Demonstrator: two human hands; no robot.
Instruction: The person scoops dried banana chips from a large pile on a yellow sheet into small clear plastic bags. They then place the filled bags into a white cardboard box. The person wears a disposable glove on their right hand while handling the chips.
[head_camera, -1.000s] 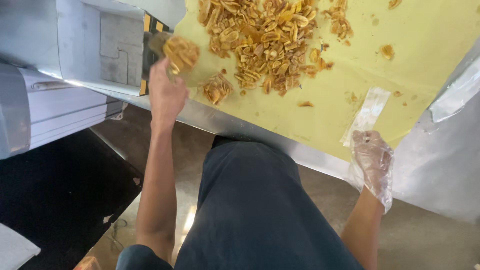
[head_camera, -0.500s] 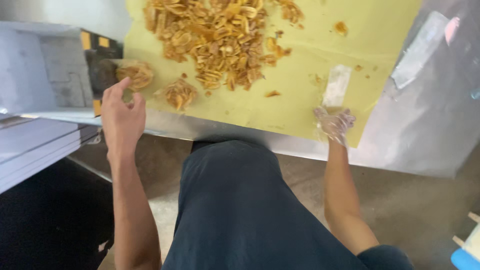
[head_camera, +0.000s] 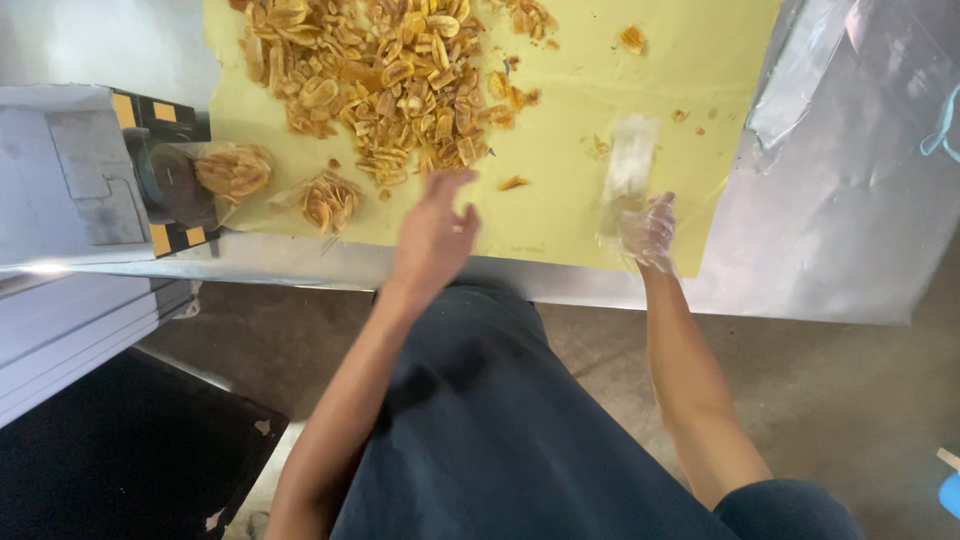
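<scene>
Left hand (head_camera: 432, 235) open over yellow sheet (head_camera: 560, 215); gloved right hand (head_camera: 648, 232) grips plastic bag (head_camera: 628, 165).

The chip pile (head_camera: 370, 70) runs off the top edge, so its full extent is unseen. The left hand (head_camera: 432, 235) is motion-blurred; whether it touches the yellow sheet (head_camera: 560, 200) cannot be told. The right hand (head_camera: 648, 232) wears a clear glove, and its grip on the plastic bag (head_camera: 628, 165) is unclear. The desk (head_camera: 830, 250) is cut off at right.
</scene>
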